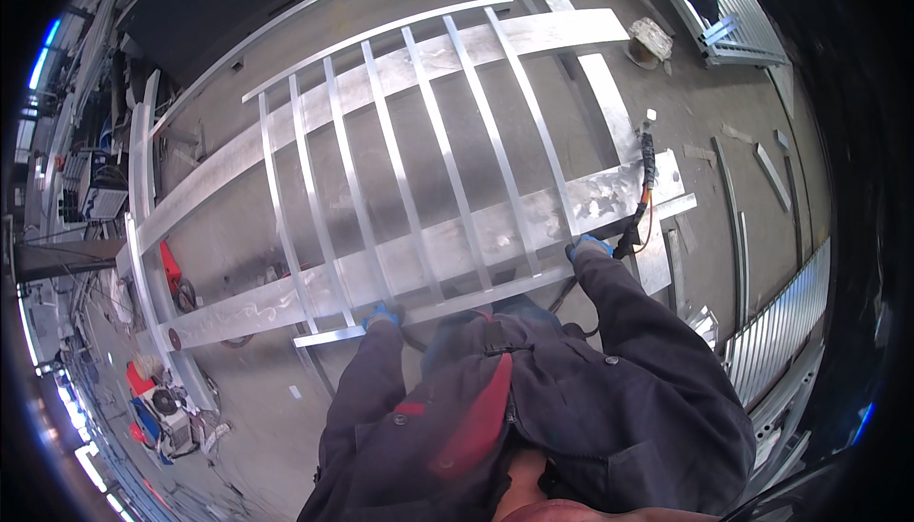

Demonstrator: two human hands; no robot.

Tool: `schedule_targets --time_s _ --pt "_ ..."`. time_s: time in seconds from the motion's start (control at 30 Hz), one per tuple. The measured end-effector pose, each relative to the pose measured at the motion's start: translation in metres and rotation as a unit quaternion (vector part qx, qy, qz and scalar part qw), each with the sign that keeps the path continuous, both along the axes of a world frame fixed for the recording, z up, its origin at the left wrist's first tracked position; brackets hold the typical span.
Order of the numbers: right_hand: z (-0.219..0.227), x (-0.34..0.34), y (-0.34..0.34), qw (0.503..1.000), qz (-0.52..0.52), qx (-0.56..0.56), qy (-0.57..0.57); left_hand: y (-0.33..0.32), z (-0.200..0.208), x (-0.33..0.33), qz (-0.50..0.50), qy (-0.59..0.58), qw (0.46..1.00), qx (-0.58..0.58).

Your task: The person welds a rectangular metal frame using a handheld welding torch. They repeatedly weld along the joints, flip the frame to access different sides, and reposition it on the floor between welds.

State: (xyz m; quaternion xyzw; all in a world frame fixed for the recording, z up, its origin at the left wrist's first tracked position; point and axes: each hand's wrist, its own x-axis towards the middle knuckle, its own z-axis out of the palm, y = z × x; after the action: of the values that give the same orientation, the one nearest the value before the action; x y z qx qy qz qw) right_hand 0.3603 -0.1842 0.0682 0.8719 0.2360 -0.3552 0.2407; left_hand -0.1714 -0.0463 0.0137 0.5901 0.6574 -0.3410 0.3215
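A railing panel of silvery metal, with several thin upright bars between a far rail and a near rail, lies across two broad metal beams. My left hand, in a blue glove, grips the near rail towards its left end. Further right, my right hand, also blue-gloved, is closed on the same rail beside the last bar. Both sets of fingers are partly hidden by sleeves and metal. Just past my right hand, a black welding torch with an orange and black cable rests at the beam's right end.
The near beam and far beam form a low support. Ribbed metal panels lie at the far right and near right. Loose metal strips lie on the right floor. A red and grey machine stands lower left.
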Motion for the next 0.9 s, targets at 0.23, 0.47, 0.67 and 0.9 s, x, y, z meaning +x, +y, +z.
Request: schedule_targets --time_s 0.23,0.47,0.67,0.9 --pt "-0.038 0.005 0.000 1.000 0.004 -0.024 0.019 0.009 -0.012 -0.002 -0.014 -0.017 1.000 -0.011" --pt "0.011 0.004 -0.004 0.999 0.038 -0.023 -0.031 0.008 0.033 -0.019 -0.009 -0.112 0.994 0.004" --pt "0.063 -0.002 -0.023 0.985 0.068 0.120 -0.100 -0.009 0.087 -0.004 -0.003 -0.116 0.993 0.019" --pt "0.070 -0.024 -0.081 0.924 0.034 0.356 -0.133 -0.027 0.058 -0.008 -0.030 -0.145 0.987 0.066"
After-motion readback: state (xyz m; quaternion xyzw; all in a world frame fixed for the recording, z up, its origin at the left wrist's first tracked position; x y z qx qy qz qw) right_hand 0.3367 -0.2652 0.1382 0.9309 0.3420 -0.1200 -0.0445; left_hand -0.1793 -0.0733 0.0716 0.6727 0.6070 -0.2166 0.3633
